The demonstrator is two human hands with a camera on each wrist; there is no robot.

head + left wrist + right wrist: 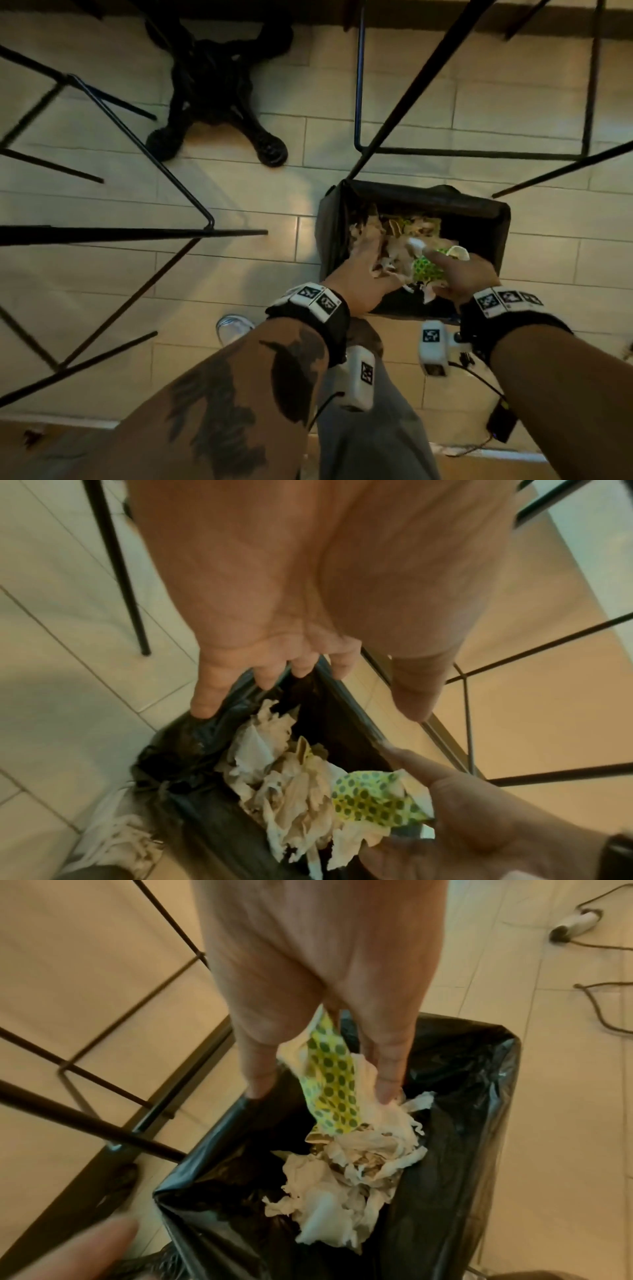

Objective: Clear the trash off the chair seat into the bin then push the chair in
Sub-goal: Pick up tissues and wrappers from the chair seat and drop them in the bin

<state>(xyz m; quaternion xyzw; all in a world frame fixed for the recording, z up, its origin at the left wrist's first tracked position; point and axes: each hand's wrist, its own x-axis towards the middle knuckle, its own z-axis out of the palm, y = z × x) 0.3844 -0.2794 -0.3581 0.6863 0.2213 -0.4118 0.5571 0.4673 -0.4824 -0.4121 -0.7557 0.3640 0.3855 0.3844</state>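
A bin with a black liner stands on the tiled floor, holding crumpled pale tissues. Both hands hover over its near side. My left hand is spread with straight fingers above the rim and holds nothing; in the left wrist view the left hand hangs over the liner. My right hand pinches a yellow wrapper with green dots and some white tissue. In the right wrist view the wrapper dangles from the right hand onto the tissue pile. The chair seat is out of view.
Thin black chair legs cross the floor at left, and another black frame stands behind the bin. A black table base sits at the far left-centre. A cable and a small black device lie near right. My white shoe is beside the bin.
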